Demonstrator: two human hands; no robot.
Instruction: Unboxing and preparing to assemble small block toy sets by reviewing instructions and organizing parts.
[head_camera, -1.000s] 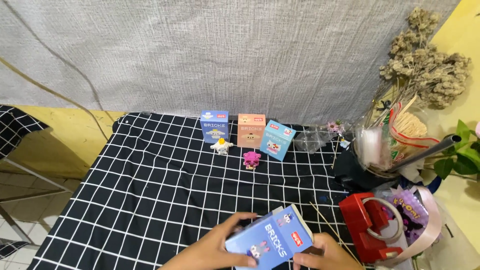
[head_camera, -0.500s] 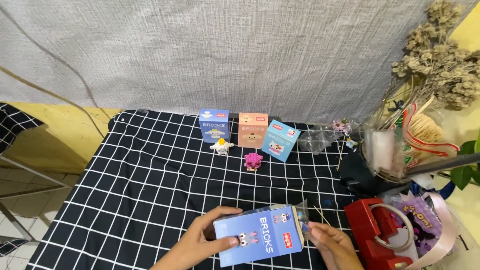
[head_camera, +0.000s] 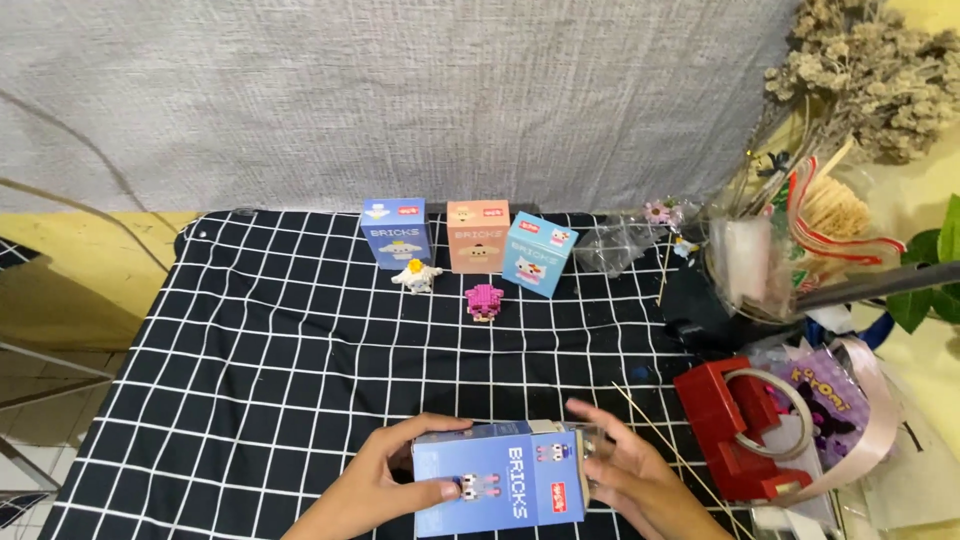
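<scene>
The fingers (head_camera: 425, 432) of the left hand (head_camera: 385, 478) wrap the left end of the blue box (head_camera: 498, 479), thumb on its front face, while the right hand (head_camera: 625, 472) cups the right end with fingers spread loosely. The box lies on its side between them, long axis running left to right, low over the near edge of the checked desk (head_camera: 260, 340). Three upright boxes (head_camera: 476, 238) and two small brick figures (head_camera: 450, 286) stand well apart at the far edge.

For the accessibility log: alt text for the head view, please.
Two bare hands, left hand and right hand, hold a blue box on its side over a black checked cloth. Three boxes and two small brick figures sit farther back.
</scene>
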